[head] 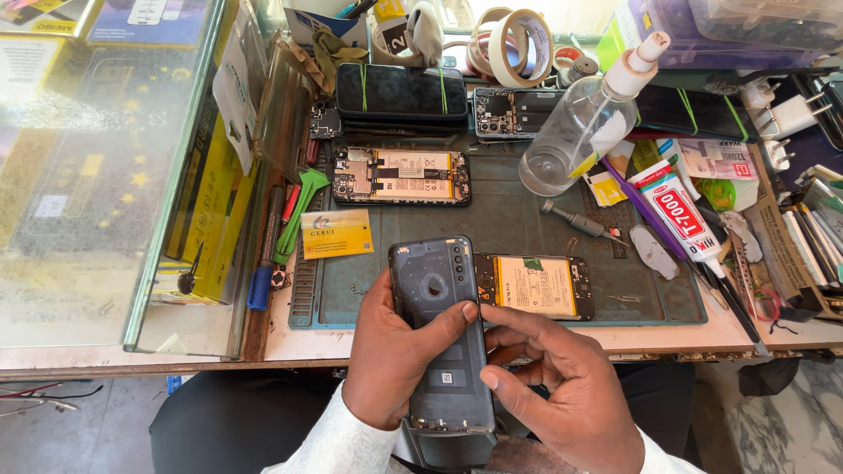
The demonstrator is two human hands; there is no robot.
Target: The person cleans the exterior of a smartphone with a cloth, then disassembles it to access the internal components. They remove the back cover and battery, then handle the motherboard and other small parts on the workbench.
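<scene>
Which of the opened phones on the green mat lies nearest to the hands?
The opened phone at the mat's front edge, just right of the dark back cover that the left hand holds. The other opened phone lies farther back.

The bench (pixel 562 338) carried a grey-green work mat (pixel 509 219). On the mat lay two opened phones (pixel 401 175) (pixel 536 286), a yellow card (pixel 336 233), a screwdriver (pixel 575 219) and a clear spray bottle (pixel 588 118). A glue tube (pixel 685 215) lay just beside the mat.
</scene>
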